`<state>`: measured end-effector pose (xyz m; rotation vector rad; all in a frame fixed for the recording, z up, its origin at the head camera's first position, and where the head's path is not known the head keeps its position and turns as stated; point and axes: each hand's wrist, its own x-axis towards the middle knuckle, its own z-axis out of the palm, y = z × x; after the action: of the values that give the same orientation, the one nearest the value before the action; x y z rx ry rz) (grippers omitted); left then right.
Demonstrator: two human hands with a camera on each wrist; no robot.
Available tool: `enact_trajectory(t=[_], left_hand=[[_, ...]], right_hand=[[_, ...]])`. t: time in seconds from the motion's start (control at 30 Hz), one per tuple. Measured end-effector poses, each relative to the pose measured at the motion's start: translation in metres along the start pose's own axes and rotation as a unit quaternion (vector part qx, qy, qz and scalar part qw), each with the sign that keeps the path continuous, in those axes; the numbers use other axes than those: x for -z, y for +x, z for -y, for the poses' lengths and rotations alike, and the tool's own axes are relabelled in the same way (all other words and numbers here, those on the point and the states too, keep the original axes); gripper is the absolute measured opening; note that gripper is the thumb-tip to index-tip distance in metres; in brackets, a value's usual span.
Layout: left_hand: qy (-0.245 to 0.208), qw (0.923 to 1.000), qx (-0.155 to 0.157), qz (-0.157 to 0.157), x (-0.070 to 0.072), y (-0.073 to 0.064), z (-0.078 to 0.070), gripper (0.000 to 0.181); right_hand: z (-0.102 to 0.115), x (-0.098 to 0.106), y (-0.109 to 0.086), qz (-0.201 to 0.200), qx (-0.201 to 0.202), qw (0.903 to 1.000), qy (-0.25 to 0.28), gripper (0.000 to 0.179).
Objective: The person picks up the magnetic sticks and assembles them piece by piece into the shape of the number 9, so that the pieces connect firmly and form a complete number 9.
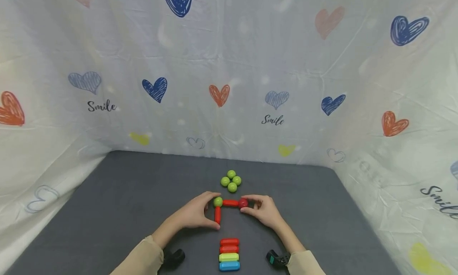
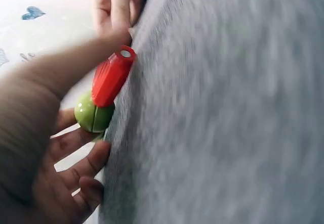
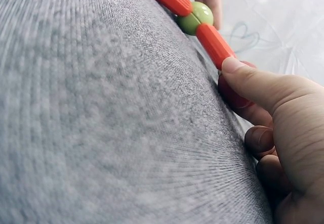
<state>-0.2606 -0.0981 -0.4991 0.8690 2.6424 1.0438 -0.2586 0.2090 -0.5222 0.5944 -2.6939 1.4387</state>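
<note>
Centred between the worktop's (image 1: 307, 199) side edges, the left hand (image 1: 195, 211), fingers spread, frames a shiny green ball (image 1: 218, 202) bearing two ribbed red rods (image 1: 230, 203) while the right hand (image 1: 266, 210) pinches a shiny red ball (image 1: 243, 203), seemingly joining, which needs steady alignment.

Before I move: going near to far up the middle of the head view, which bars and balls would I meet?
Blue bar, yellow bar, nearer loose red bar, farther loose red bar, red bar ending at the red ball, nearest loose green ball, farthest loose green ball.
</note>
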Motion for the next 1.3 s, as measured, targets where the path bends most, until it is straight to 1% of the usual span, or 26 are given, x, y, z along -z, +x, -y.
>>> enact_trajectory(t=[0.07,0.17,0.37,0.5,0.73,0.8,0.93,1.07,1.13,1.3], left_hand=[[0.001,1.0000,-0.008,0.003,-0.001,-0.001,0.004,0.094],[-0.002,0.9999,-0.012,-0.005,-0.003,-0.001,0.008,0.091],[0.014,0.9996,-0.011,-0.023,-0.012,0.002,0.008,0.098],[0.024,0.9991,-0.013,-0.033,-0.016,0.003,0.008,0.098],[0.015,0.9995,-0.012,-0.027,-0.014,-0.001,0.011,0.097],[0.013,0.9995,-0.016,-0.025,-0.014,-0.002,0.013,0.098],[0.001,0.9993,-0.025,-0.028,-0.013,-0.002,0.015,0.099],[-0.015,0.9988,-0.031,-0.034,-0.013,-0.002,0.016,0.093],[-0.017,0.9985,-0.035,-0.038,-0.013,-0.001,0.016,0.091],[-0.017,0.9986,-0.029,-0.041,-0.013,-0.002,0.015,0.091]], right_hand=[[-0.001,-0.001,0.000,0.002,0.002,1.0000,0.003,0.040],[-0.001,-0.002,0.000,0.003,0.003,1.0000,-0.002,0.040],[-0.001,0.002,0.000,-0.003,0.016,0.9998,-0.014,0.039],[-0.002,0.003,-0.001,-0.004,0.013,0.9998,-0.015,0.039],[-0.002,0.001,0.001,0.000,0.012,0.9998,-0.015,0.040],[-0.001,0.001,0.001,-0.001,0.013,0.9998,-0.017,0.041],[-0.001,0.000,0.001,0.002,0.007,0.9998,-0.017,0.041],[0.000,0.000,0.001,0.003,0.006,0.9999,-0.012,0.042],[0.001,0.001,0.000,0.003,0.005,0.9999,-0.010,0.042],[0.004,0.001,0.002,-0.001,-0.010,0.9999,0.003,0.043]])
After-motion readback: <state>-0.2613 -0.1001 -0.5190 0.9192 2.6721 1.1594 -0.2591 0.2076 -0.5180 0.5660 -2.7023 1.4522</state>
